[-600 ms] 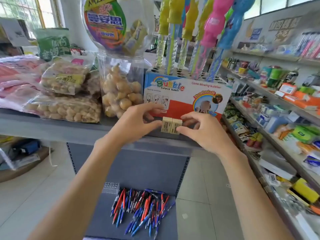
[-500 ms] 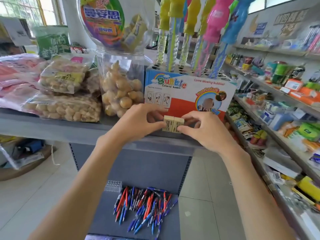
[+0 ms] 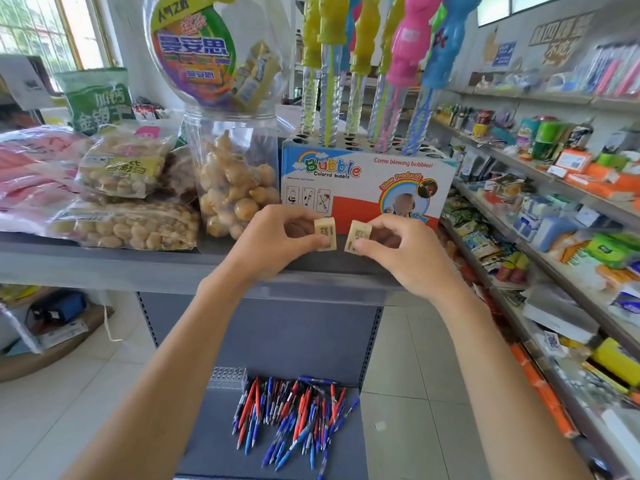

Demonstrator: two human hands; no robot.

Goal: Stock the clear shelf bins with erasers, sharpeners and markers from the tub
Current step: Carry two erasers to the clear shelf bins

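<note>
Two small cream erasers are held up in front of the grey shelf top point(image 3: 138, 268). My left hand point(image 3: 273, 244) pinches the left eraser point(image 3: 325, 233) between thumb and fingers. My right hand point(image 3: 405, 251) pinches the right eraser point(image 3: 358, 237) the same way. A narrow gap separates the two erasers. A heap of red and blue pens point(image 3: 294, 420) lies on the lower shelf beside a small clear bin point(image 3: 227, 377). No tub is in view.
Behind the hands stands a bubble-wand display box point(image 3: 367, 181) with tall coloured wands. Left of it are a clear jar of round snacks point(image 3: 235, 188) and snack bags point(image 3: 121, 226). Stocked shelves point(image 3: 554, 237) run along the right; tiled floor lies below.
The two erasers were pressed together side by side; now the hands have pulled them apart, each holding one.
</note>
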